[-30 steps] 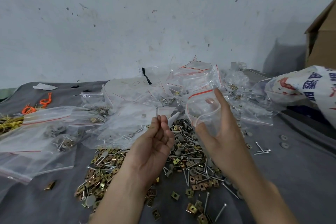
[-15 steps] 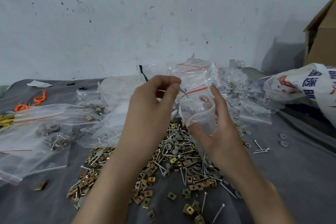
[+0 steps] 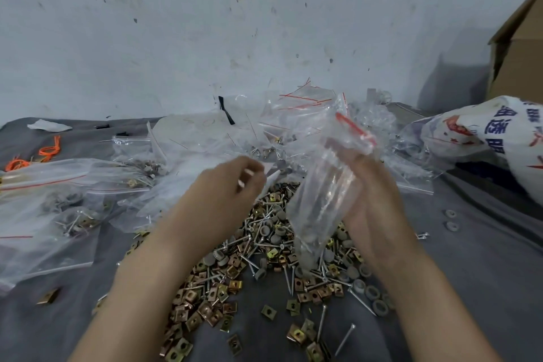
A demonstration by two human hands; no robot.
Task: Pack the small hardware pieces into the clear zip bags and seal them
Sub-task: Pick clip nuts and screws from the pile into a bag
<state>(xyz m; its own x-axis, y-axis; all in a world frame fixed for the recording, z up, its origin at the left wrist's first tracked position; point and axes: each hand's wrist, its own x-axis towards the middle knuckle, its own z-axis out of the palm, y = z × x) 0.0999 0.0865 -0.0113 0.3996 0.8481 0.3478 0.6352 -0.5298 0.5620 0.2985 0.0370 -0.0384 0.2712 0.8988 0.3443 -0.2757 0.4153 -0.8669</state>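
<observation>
- The right hand (image 3: 370, 203) holds a clear zip bag (image 3: 324, 200) upright, fingers closed along its right side; the bag's red seal strip (image 3: 355, 129) sits at the top, above the fingertips, tilted down to the right; screws show faintly inside, though the bag is blurred.
- The left hand (image 3: 232, 194) hangs just left of the held bag, apart from it, fingers curled inward; whether it pinches a piece I cannot tell.
- Below both hands lies the loose hardware pile (image 3: 258, 267) on the grey cloth (image 3: 470, 288): brass square nuts (image 3: 205, 307) toward the left wrist, long silver screws (image 3: 344, 338) and grey washers (image 3: 260, 273) under the bag's lower end.
- Beyond the grip, toward the wall (image 3: 235, 23), rests a heap of empty zip bags (image 3: 293, 114); left of the left hand lie filled bags (image 3: 70, 214) with red strips.
- Far left of the hands, orange ties (image 3: 50, 150); right of the right hand, a printed sack (image 3: 493, 135) and, behind it, a cardboard box (image 3: 520, 62); two washers (image 3: 451, 219) lie apart on the cloth right of the right wrist.
</observation>
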